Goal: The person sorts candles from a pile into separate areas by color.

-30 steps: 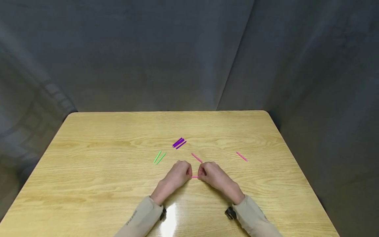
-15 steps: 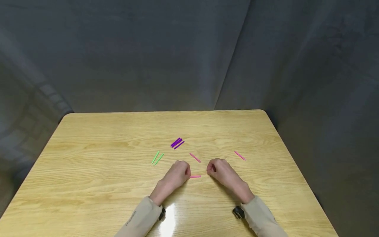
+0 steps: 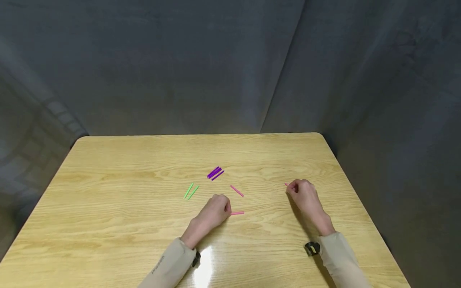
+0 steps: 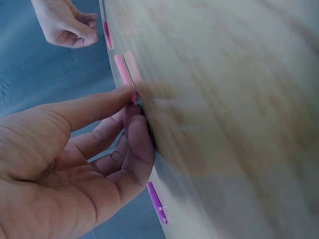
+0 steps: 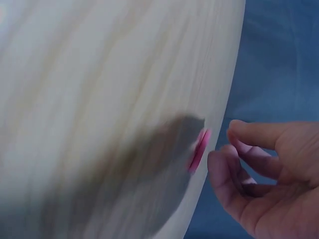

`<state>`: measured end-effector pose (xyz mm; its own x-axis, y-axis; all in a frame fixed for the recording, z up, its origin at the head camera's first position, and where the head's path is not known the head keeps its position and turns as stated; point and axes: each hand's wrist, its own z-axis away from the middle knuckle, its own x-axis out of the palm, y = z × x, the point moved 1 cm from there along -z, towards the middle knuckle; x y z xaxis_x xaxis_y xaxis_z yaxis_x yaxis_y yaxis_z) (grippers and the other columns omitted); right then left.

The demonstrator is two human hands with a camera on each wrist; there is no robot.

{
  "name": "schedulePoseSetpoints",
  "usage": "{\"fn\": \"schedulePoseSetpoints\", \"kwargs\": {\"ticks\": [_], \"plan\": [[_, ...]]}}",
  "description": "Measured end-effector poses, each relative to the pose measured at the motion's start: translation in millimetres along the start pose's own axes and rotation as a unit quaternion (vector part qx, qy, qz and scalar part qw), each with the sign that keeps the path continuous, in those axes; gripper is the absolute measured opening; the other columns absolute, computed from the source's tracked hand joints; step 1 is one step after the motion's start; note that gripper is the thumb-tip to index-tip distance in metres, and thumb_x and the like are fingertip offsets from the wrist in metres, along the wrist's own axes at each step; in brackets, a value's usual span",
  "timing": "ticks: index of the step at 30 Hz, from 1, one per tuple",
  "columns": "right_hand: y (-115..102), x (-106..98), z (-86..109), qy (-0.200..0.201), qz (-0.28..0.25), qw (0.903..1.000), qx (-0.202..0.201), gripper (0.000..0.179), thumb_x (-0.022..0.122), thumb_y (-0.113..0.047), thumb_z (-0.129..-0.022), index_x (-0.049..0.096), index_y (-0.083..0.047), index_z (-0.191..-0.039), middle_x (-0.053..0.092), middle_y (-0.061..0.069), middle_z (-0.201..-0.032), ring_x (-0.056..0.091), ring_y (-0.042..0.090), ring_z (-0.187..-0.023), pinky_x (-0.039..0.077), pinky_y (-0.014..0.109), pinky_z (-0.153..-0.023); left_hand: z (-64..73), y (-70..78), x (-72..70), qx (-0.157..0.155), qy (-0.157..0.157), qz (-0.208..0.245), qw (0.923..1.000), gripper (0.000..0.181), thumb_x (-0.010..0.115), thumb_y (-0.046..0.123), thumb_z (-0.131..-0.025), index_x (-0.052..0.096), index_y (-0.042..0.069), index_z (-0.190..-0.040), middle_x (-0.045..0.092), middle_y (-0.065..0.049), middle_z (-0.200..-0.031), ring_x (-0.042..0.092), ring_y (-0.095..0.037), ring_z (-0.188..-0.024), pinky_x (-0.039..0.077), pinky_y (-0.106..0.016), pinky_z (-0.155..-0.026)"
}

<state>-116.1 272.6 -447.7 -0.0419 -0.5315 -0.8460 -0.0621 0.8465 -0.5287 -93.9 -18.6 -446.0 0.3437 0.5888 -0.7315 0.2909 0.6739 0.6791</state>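
My left hand stays low over the middle of the table. Its thumb and forefinger pinch one end of a pink stick; the other end of that stick points away from the fingertips in the left wrist view. Over at the right, my right hand hovers above a second pink stick, mostly covered by the fingers in the head view. From the right wrist, that stick lies on the tabletop, apart from the bent fingers, with a gap between thumb and forefinger.
Another pink stick lies slanted beyond the left hand. Two green sticks lie to its left, and several purple sticks are bunched farther back. Grey curtains hang behind the wooden table.
My right hand has left the pink stick that both hands were at and moved right and away from me, to the far-right pink stick. The left hand keeps its place.
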Motion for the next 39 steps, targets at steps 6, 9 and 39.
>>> {"fn": "schedulePoseSetpoints", "kwargs": {"ticks": [6,9,39], "plan": [[17,-1,-3.7,0.01,0.004,0.9999,0.01,0.005,0.067,-0.001,-0.088,0.066,0.004,-0.086,0.061,0.011,-0.076,0.054,0.019,-0.063,0.044,0.032,-0.056,-0.4,-3.2,-1.5,0.01,0.012,0.001,0.9999,0.021,0.055,-0.014,-0.072,0.063,0.004,-0.063,0.056,0.002,-0.06,0.045,-0.007,-0.053,0.041,-0.02,-0.051],[21,2,-6.0,0.009,0.008,0.9999,0.011,0.006,0.068,-0.001,-0.087,0.066,0.005,-0.087,0.06,0.012,-0.076,0.053,0.021,-0.065,0.043,0.033,-0.057,0.1,-5.0,-4.0,0.015,0.023,0.004,0.9996,0.021,0.055,-0.013,-0.072,0.064,0.004,-0.064,0.057,0.002,-0.062,0.046,-0.006,-0.055,0.042,-0.021,-0.052],[11,-9,-10.4,-0.11,0.018,0.9913,0.069,0.008,0.061,-0.003,-0.091,0.063,0.003,-0.085,0.06,0.009,-0.074,0.047,0.019,-0.061,0.04,0.03,-0.056,-23.8,-8.4,-11.9,-0.094,0.041,-0.023,0.9945,0.046,0.05,-0.014,-0.079,0.031,0.015,-0.049,0.022,0.007,-0.045,0.022,-0.007,-0.04,0.022,-0.019,-0.037]]}}
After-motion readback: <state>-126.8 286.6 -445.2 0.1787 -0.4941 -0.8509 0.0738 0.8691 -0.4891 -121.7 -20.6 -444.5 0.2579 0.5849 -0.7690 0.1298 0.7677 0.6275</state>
